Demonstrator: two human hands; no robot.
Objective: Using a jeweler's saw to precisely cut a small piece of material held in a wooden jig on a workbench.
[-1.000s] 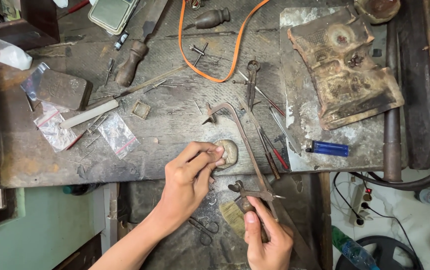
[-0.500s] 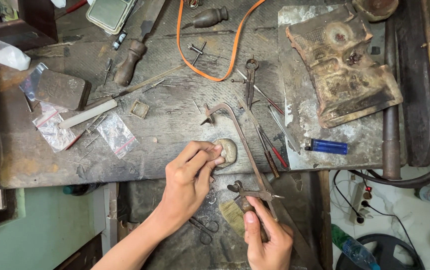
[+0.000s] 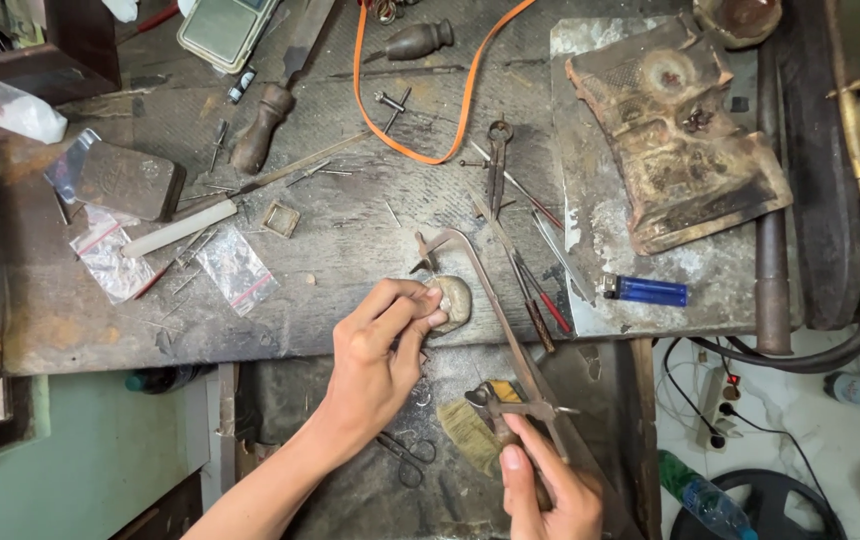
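My left hand (image 3: 382,345) pinches something small against a rounded grey wooden peg (image 3: 453,298) at the front edge of the worn workbench (image 3: 350,230); what the fingertips hold is too small to make out. My right hand (image 3: 547,492) grips the handle of a metal saw frame (image 3: 483,300). The frame reaches from my hand up and left to its far end just above the peg.
Tweezers and pliers (image 3: 525,250) lie right of the frame. A blue lighter (image 3: 646,291) rests on a grey slab (image 3: 600,200) with a charred block (image 3: 670,140). Small plastic bags (image 3: 235,265), a white stick (image 3: 178,229), an orange cord (image 3: 450,110), wooden-handled tools (image 3: 262,125), scissors and a brush (image 3: 470,432).
Both hands keep their grip and place; the view has only shifted slightly.
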